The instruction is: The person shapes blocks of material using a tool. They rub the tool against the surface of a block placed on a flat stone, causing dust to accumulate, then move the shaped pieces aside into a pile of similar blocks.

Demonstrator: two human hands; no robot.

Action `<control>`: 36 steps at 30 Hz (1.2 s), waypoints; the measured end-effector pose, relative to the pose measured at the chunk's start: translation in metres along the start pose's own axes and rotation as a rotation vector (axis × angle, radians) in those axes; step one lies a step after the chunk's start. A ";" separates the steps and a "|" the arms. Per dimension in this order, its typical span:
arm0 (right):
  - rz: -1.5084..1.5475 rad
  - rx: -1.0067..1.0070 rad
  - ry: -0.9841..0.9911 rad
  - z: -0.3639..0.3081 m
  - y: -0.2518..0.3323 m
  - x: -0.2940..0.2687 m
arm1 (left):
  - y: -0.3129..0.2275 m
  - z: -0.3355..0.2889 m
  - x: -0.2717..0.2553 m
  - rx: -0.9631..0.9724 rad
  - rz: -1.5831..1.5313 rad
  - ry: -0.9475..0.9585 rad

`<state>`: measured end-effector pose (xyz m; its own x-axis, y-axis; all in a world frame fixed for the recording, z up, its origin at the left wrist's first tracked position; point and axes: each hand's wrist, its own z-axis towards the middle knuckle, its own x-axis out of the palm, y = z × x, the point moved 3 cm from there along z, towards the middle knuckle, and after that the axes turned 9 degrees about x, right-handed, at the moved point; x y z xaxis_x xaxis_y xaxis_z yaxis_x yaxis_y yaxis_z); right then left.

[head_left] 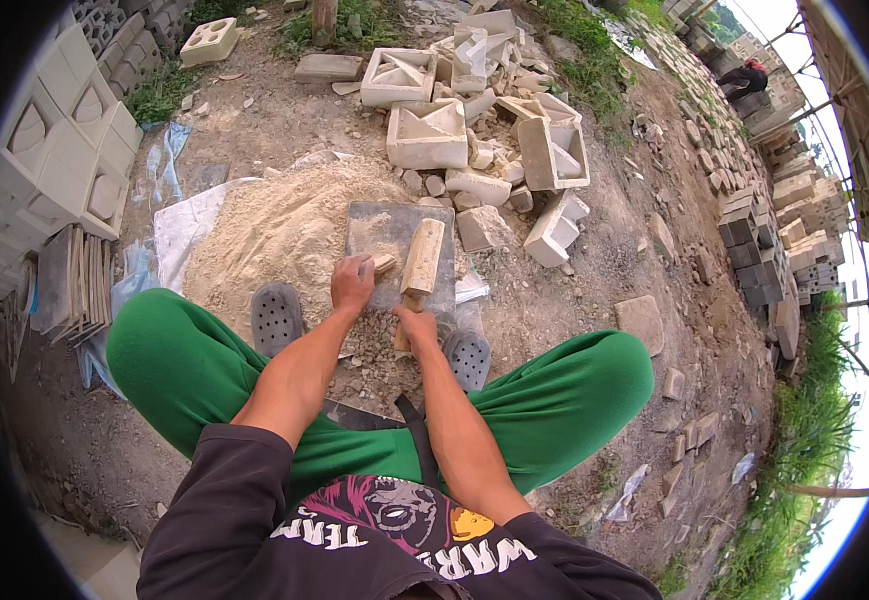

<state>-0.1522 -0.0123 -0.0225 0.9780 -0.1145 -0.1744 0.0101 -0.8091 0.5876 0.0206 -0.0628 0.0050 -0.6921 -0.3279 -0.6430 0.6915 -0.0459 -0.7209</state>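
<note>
My right hand (416, 327) is closed round the handle of a wooden mallet (424, 256). The mallet's thick, pale head lies over a flat grey slab (365, 225) between my feet. On the slab's left part my left hand (353, 282) is closed, its fingers against a small pale chunk of block (385, 263). Crumbs and powder lie round the chunk. Left of the slab spreads a heap of sandy crushed material (275, 235), partly on a white sheet (177, 232). Small rubble (380, 368) lies below the slab, between my grey clogs (277, 318).
Broken cream blocks (430, 137) are piled beyond the slab. Whole pale blocks (65, 120) stand stacked at the left, above a bundle of thin boards (80, 285). Grey blocks (752, 245) are stacked at the right. Another person (747, 78) sits far off at the upper right.
</note>
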 end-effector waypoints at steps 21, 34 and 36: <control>-0.025 -0.102 -0.034 -0.026 0.015 0.000 | -0.006 0.007 0.012 0.249 0.091 0.182; -0.066 -0.365 -0.233 -0.035 0.039 -0.008 | 0.013 0.029 0.028 -0.378 -0.006 0.126; -0.061 -0.553 -0.267 -0.039 0.048 -0.004 | 0.038 0.027 0.031 -0.551 -0.124 0.018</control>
<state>-0.1470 -0.0282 0.0371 0.8868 -0.2756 -0.3710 0.2414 -0.4084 0.8803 0.0308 -0.1004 -0.0353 -0.7680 -0.3347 -0.5460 0.3981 0.4184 -0.8164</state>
